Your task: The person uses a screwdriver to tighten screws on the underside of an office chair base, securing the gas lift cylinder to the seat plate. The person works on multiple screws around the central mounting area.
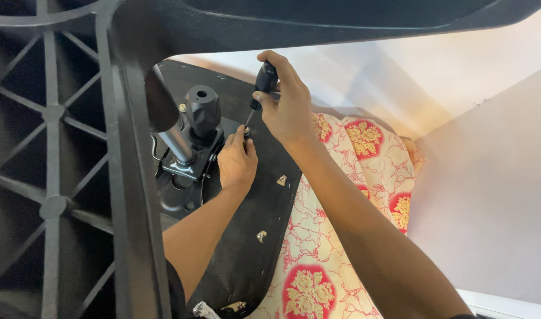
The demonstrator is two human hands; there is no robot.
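**A:** What do we have in our hands?

**B:** Our right hand (289, 106) is closed tight around a screwdriver with a thick black handle and a thin metal shaft (262, 87). Our thumb and fingers wrap all the way round the handle. The tip points down at a small round metal screw (247, 129).

**A:** And the other hand?

**B:** Our left hand (237, 162) rests on the flat black underside of the chair seat (252, 230). Its fingers are curled, and the fingertips (241, 134) touch the spot right by the screw. We cannot tell if they pinch the screw or just steady it.

**A:** Where is the screw on the seat?

**B:** It sits near the top of the black seat bottom, just to the right of the black metal plate with the shiny silver post and the chunky black knob (202, 110).

**A:** What else do we see?

**B:** Small silver clips (281, 180) sit along the edge of the seat. The seat lies on a cream cloth with big red and yellow flowers (335, 236). Close to our face, on the left, is a black plastic chair base with ribs like a web (52, 177). A white wall (495, 177) is on the right.
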